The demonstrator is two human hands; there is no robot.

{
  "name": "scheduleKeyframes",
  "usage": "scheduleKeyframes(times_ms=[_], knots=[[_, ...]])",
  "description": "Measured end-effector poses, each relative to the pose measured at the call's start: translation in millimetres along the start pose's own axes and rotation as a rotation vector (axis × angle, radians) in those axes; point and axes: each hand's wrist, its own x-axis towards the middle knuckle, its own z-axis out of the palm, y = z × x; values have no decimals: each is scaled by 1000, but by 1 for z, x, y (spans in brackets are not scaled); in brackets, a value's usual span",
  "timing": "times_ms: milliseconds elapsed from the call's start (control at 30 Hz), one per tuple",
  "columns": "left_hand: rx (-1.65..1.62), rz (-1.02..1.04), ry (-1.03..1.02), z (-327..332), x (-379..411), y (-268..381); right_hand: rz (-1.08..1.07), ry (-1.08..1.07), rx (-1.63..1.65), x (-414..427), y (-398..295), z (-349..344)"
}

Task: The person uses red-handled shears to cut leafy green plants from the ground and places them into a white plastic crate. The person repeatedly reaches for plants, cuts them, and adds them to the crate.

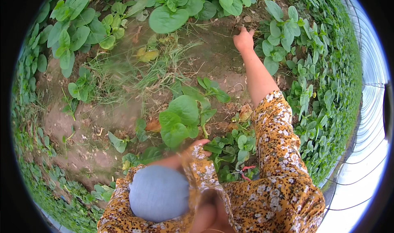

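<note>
My right hand (244, 39) reaches far forward to the soil beside a leafy plant (277, 33). Its fingertips are down at the ground among dry stalks, and what lies under them is hidden. Close to my body, my left hand (201, 144) is at the lower stem of a broad-leaved green shoot (181, 119). Thumb and a finger show by the stem, but the floral sleeve (200, 165) covers part of the hand, so a grip on the stem is unclear. Red-handled scissors or snips (246, 173) lie among low leaves by my right sleeve.
Loose grass (147, 70) with yellowed leaves is strewn over the brown soil (92, 119). Dense green plants (320, 88) line the right side, and more broad-leaved plants (175, 8) grow ahead. My light-blue clothed knee (158, 193) is below. Ribbed translucent sheeting (369, 116) curves along the right.
</note>
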Motion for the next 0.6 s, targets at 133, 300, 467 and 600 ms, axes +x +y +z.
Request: scheduleKeyframes(times_ms=[133, 300, 467, 600], knots=[[145, 91, -40, -4, 4, -21, 100, -9, 67, 2, 0, -9], [-30, 1, -15, -3, 1, -11, -153, -85, 769, -66, -40, -5], [291, 64, 11, 8, 0, 18, -1015, -287, 594, -203, -116, -20], [170, -10, 78, -1, 4, -8, -515, -196, 643, -171, -60, -61]])
